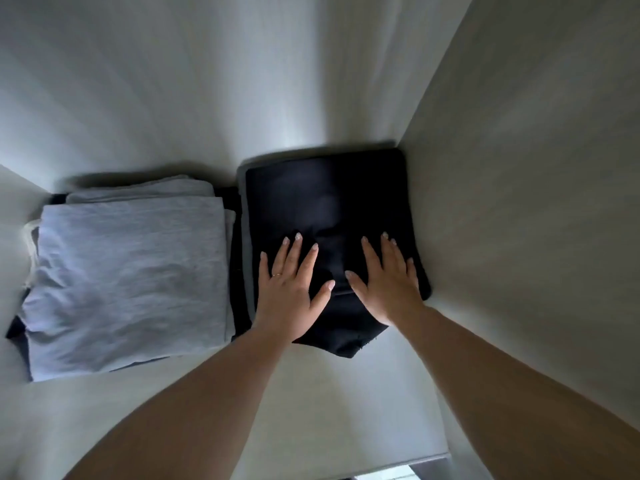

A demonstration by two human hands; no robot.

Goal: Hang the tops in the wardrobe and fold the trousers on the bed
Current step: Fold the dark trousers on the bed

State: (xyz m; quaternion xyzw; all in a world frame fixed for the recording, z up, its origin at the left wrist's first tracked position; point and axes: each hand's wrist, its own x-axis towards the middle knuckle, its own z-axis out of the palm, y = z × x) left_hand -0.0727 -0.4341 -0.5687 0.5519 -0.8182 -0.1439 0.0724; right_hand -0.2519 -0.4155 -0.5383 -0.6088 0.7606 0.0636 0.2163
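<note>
I see both hands flat, fingers [290,251] straight and spread apart, pressing down and curled round nothing. The left hand [291,289] bears a ring and lies on the left half of the folded black garment [325,202]; the right hand [388,282] lies on its right half, thumbs nearly meeting over the middle. I count two hands and two piles. The black garment tops the right pile, its long axis running away from me toward the back wall [207,81], its near end reaching past my wrists. A grey layer [242,216] shows under its left edge. The pile sits on a pale shelf [329,410], tucked against the right wall [519,168]. Just beside it on the left lies the second pile, topped by a light grey folded garment [131,271], with dark cloth showing beneath its near corner. I cannot tell whether either is trousers.
</note>
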